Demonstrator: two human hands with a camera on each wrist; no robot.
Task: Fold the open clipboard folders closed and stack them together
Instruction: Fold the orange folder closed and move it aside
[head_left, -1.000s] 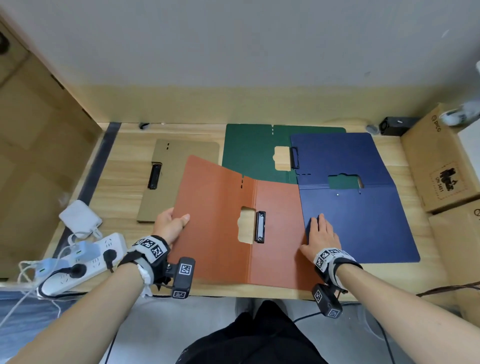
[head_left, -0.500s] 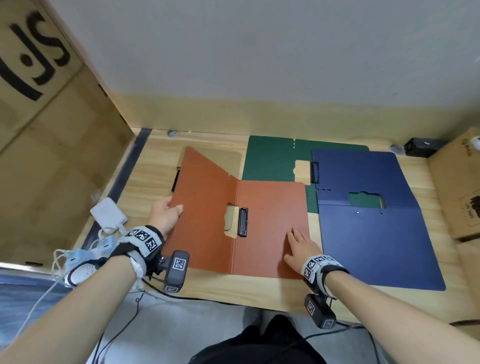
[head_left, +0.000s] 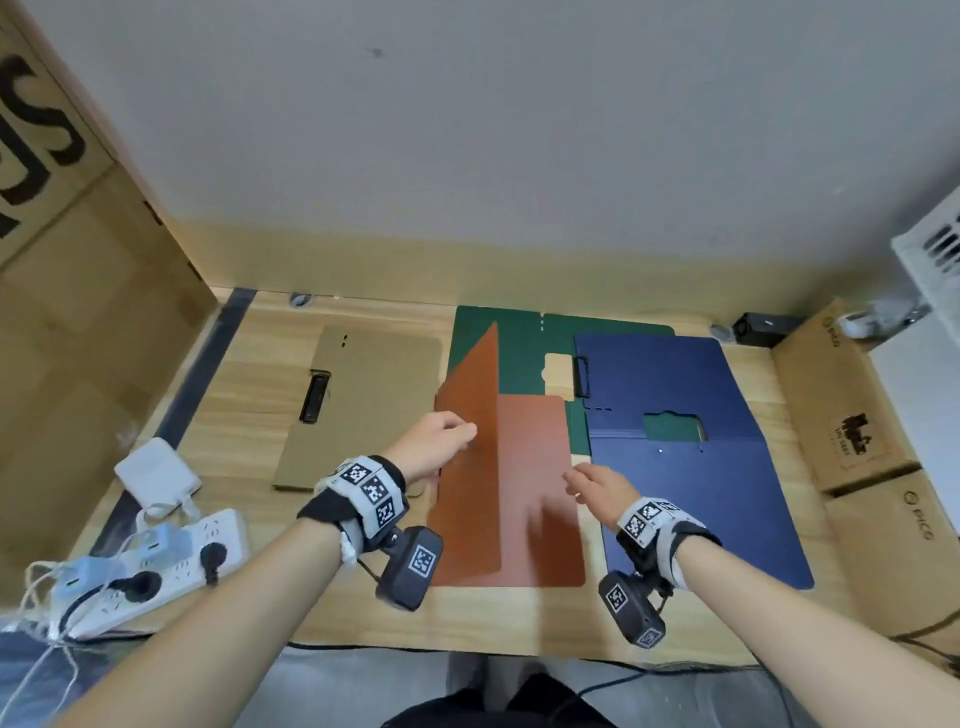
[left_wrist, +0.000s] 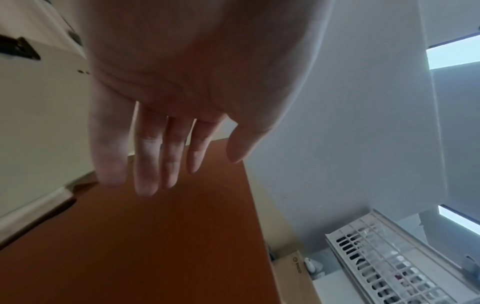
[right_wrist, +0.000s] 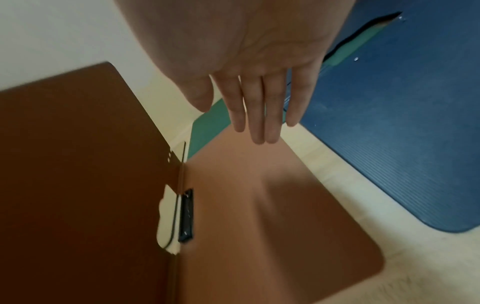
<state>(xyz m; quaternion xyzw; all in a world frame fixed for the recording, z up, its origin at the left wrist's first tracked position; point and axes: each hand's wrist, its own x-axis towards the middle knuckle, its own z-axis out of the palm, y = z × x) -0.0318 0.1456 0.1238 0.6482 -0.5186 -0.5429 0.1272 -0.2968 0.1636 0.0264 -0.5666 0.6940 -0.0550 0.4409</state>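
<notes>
The orange folder (head_left: 530, 493) lies at the table's front middle with its left cover (head_left: 467, 415) swung up almost upright. My left hand (head_left: 439, 444) presses straight fingers (left_wrist: 155, 160) against that cover's outer face (left_wrist: 155, 246). My right hand (head_left: 589, 480) hovers with straight fingers just above the flat right half (right_wrist: 259, 205), near its black clip (right_wrist: 187, 216). An open blue folder (head_left: 675, 493) lies to the right, overlapping an open green folder (head_left: 514, 353) behind. A closed tan folder (head_left: 363, 405) lies at the left.
A white power strip (head_left: 150, 566) with plugs and a white adapter (head_left: 156, 473) sit at the table's left front. Cardboard boxes (head_left: 841, 405) stand along the right edge and a large box (head_left: 78, 312) walls the left. The wall runs close behind.
The orange folder's left cover has swung from a low tilt up to near vertical, pushed by my left hand. My right hand has lifted off the right half.
</notes>
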